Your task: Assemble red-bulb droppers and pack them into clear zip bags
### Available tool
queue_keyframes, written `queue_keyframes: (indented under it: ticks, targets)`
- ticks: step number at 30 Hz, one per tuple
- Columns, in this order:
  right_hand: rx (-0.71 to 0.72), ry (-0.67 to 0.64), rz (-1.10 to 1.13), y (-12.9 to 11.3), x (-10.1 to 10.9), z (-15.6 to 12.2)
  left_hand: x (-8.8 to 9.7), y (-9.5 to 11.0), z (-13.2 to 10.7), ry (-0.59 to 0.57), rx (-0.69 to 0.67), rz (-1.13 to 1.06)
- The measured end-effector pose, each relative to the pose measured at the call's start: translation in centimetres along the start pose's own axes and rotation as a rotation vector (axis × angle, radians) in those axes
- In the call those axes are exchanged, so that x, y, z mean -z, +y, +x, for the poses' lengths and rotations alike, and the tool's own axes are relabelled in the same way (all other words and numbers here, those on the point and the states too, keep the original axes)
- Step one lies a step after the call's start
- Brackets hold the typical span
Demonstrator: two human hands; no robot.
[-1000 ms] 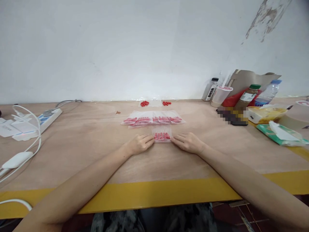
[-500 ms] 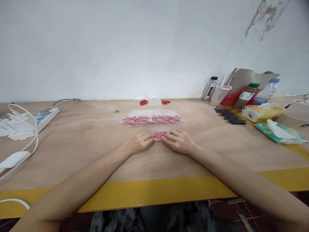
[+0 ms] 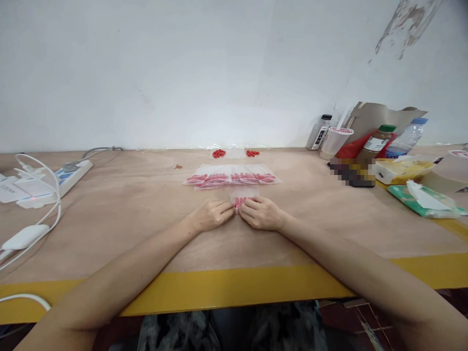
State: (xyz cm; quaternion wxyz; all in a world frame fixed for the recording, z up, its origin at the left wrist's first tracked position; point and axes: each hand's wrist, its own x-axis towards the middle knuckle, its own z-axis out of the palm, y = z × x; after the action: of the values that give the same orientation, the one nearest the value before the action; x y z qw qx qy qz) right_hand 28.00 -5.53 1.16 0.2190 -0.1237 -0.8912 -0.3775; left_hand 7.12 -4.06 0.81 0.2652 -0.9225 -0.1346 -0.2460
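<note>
A small clear plastic bag [image 3: 244,193] with several red pieces in it lies flat on the table in front of me. My left hand [image 3: 212,215] pinches the near left corner of this bag. Over its near right edge, my right hand [image 3: 262,213] has its fingers closed, covering part of the bag and some of the red pieces. Just beyond lies an overlapping row of filled plastic bags [image 3: 234,176], each with red pieces at its near end. Farther back, two small piles of loose red pieces, a left pile [image 3: 219,153] and a right pile [image 3: 252,153], flank some clear plastic [image 3: 234,153].
A white power strip [image 3: 75,176] with cables lies at left. At right stand a dark-capped bottle [image 3: 321,132], a cup [image 3: 335,141], a green-capped bottle [image 3: 378,141] and a blue-capped bottle [image 3: 409,136], near tissue packs [image 3: 420,202]. Yellow tape [image 3: 219,290] lines the front edge.
My right hand has slid left along the bag's near edge, closer to my left hand, and covers more of the bag. My left hand stays at the corner. The view has shifted slightly.
</note>
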Motion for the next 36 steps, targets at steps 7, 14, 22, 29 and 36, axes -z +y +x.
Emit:
queue_keyframes:
  ticks: [7,14,22,29,36]
  targets:
    - [-0.016,0.020,-0.103,0.8,0.9,-1.7,0.3,0.1,0.4,0.150,-0.029,0.078]
    - [-0.068,0.048,-0.100,1.4,1.0,-2.4,0.3,0.2,0.4,0.200,0.009,0.049]
    - [-0.151,0.154,-0.043,1.4,0.2,-3.2,0.2,0.1,0.4,0.254,0.037,-0.029]
    - [-0.123,0.140,-0.031,0.5,0.3,-1.4,0.0,-0.1,1.1,0.273,-0.043,-0.043]
    - [-0.163,0.069,-0.077,0.7,0.8,-1.9,0.4,-0.1,0.8,0.301,-0.064,0.001]
